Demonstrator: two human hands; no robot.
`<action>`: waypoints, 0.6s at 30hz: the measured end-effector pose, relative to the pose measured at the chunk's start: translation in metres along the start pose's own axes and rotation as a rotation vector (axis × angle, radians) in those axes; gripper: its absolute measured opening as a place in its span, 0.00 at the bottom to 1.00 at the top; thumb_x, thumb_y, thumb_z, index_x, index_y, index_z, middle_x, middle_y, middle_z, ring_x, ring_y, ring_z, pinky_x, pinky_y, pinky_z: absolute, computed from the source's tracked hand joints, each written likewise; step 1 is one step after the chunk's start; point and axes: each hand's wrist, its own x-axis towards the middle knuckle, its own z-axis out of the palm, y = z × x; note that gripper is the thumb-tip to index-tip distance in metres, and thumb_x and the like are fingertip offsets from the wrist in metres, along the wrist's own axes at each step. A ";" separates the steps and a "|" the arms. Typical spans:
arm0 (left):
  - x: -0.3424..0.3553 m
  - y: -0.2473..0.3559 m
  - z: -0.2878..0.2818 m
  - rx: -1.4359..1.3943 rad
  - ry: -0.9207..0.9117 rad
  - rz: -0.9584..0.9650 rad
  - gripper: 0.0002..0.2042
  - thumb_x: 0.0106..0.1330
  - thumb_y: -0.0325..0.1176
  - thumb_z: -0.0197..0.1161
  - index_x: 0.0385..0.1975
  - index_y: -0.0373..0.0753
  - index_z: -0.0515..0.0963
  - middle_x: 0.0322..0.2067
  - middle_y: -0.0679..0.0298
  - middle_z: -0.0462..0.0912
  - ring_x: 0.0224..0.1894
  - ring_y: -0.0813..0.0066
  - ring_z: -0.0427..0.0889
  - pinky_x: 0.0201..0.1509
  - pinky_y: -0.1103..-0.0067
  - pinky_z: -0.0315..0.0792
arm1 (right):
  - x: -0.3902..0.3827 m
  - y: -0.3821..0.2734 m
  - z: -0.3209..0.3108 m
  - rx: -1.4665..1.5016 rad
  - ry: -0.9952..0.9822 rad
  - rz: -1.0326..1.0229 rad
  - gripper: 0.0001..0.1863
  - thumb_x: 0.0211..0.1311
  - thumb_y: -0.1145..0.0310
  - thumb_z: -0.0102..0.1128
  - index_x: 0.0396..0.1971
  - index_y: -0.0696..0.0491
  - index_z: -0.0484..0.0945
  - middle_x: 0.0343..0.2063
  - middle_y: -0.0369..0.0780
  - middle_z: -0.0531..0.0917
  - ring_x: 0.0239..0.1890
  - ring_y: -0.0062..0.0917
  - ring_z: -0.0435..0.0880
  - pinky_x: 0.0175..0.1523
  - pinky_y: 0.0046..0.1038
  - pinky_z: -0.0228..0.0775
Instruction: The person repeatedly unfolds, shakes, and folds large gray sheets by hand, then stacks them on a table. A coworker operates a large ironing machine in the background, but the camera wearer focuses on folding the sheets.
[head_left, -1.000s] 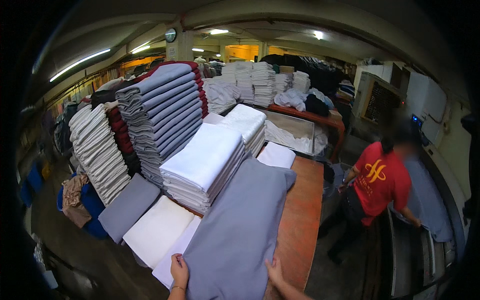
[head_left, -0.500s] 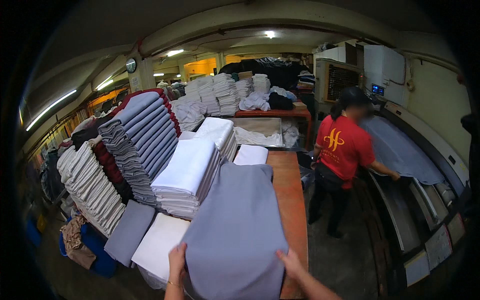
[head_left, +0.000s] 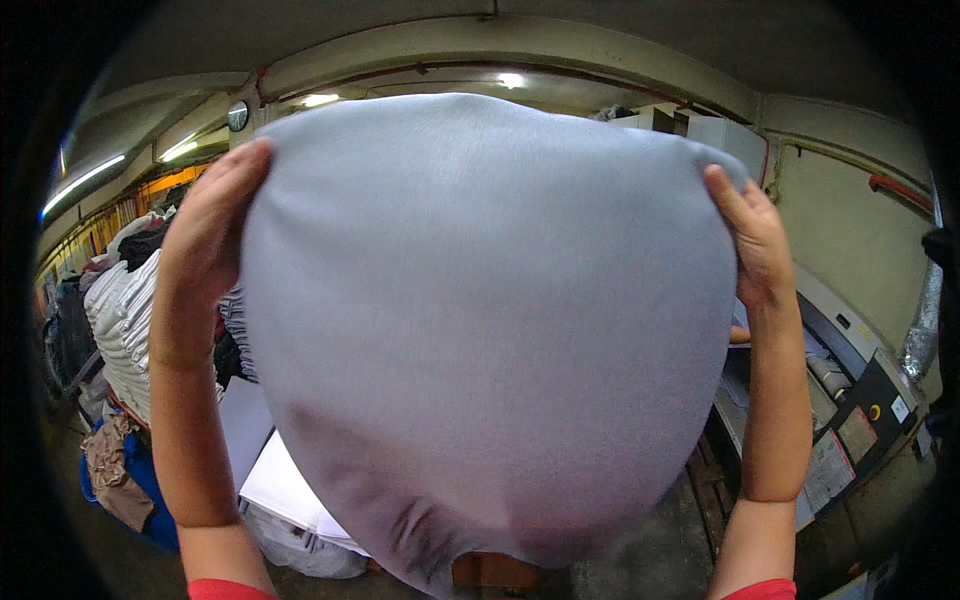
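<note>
Smooth pale-grey cloth [head_left: 490, 330], taut between left hand [head_left: 210, 225] and right hand [head_left: 755, 240].

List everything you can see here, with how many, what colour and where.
Grey cloth: one, pale grey, held up mid-frame, hiding most of the room.
Folded linen stacks: several, white and grey, far left.
White sheet: one, lower left, below the cloth.
Machine: one, grey with a dark panel, right.
Wall clock: one, upper left.
Ceiling lights: a few, lit.
Left hand: grips the cloth's left corner.
Right hand: grips its right corner.
</note>
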 end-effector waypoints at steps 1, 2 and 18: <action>0.015 -0.005 -0.014 -0.026 -0.115 -0.102 0.21 0.67 0.47 0.58 0.46 0.32 0.73 0.37 0.61 0.79 0.38 0.76 0.77 0.42 0.80 0.73 | 0.010 0.003 0.006 0.025 -0.051 0.077 0.27 0.53 0.50 0.70 0.42 0.57 0.75 0.32 0.39 0.81 0.31 0.22 0.80 0.40 0.24 0.75; 0.034 -0.025 -0.012 -0.050 -0.114 -0.174 0.17 0.66 0.44 0.60 0.42 0.35 0.74 0.32 0.65 0.79 0.33 0.77 0.77 0.39 0.80 0.72 | 0.013 0.007 0.013 0.061 -0.050 0.145 0.28 0.52 0.50 0.70 0.42 0.57 0.75 0.33 0.39 0.81 0.31 0.23 0.80 0.39 0.25 0.76; 0.194 -0.060 -0.044 -0.039 0.057 -0.017 0.25 0.67 0.50 0.57 0.58 0.40 0.69 0.53 0.64 0.75 0.55 0.70 0.69 0.61 0.69 0.58 | 0.095 0.019 0.030 0.304 0.160 -0.198 0.20 0.59 0.54 0.65 0.37 0.57 0.79 0.34 0.36 0.81 0.39 0.20 0.76 0.49 0.25 0.65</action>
